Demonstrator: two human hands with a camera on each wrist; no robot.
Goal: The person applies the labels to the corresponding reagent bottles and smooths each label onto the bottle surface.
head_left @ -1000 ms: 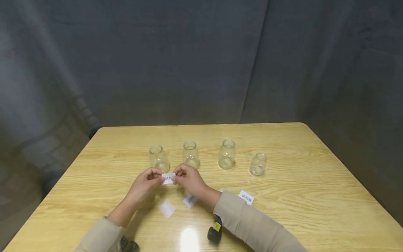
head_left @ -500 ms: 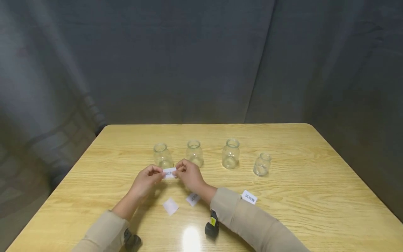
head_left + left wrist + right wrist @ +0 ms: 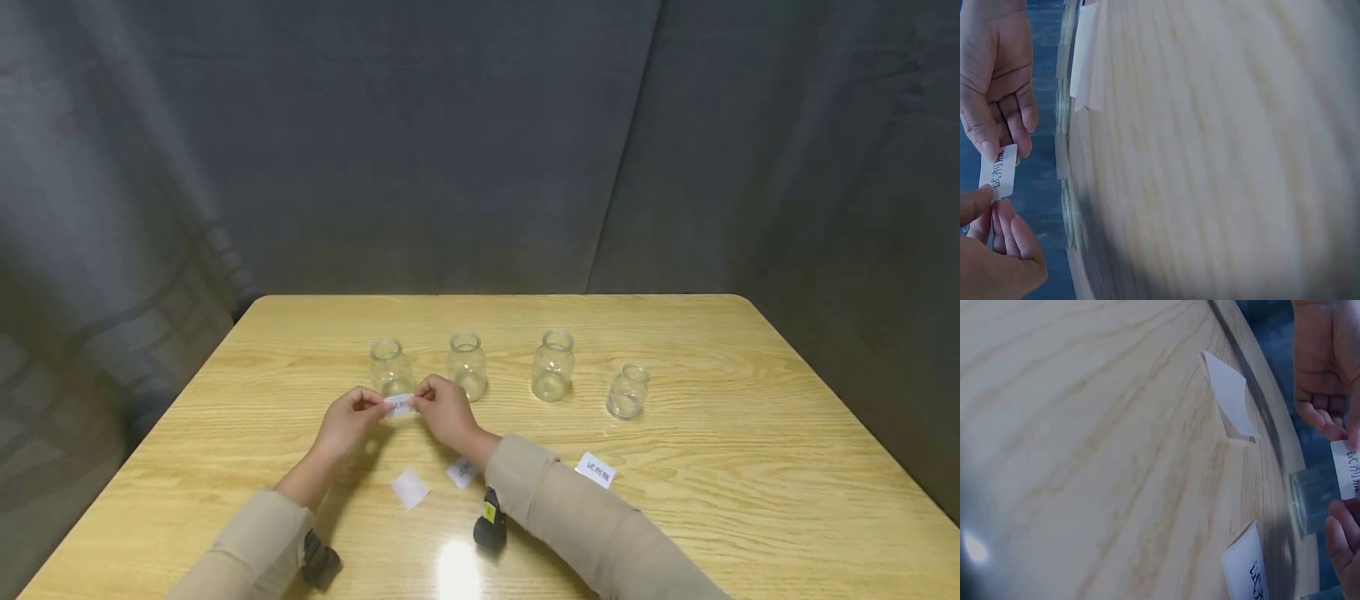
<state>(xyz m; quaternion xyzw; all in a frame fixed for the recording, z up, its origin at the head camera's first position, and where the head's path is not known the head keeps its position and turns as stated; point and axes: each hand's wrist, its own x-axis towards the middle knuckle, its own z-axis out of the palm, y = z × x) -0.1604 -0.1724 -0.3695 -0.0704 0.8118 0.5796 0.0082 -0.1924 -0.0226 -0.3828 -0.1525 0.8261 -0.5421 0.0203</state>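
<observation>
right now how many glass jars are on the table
4: the leftmost jar beyond the held label, the second jar beyond the right hand, the third jar farther right, the smallest jar at the right end.

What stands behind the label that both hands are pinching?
In the head view, the leftmost glass jar stands behind the label, which covers its lowest edge.
</observation>
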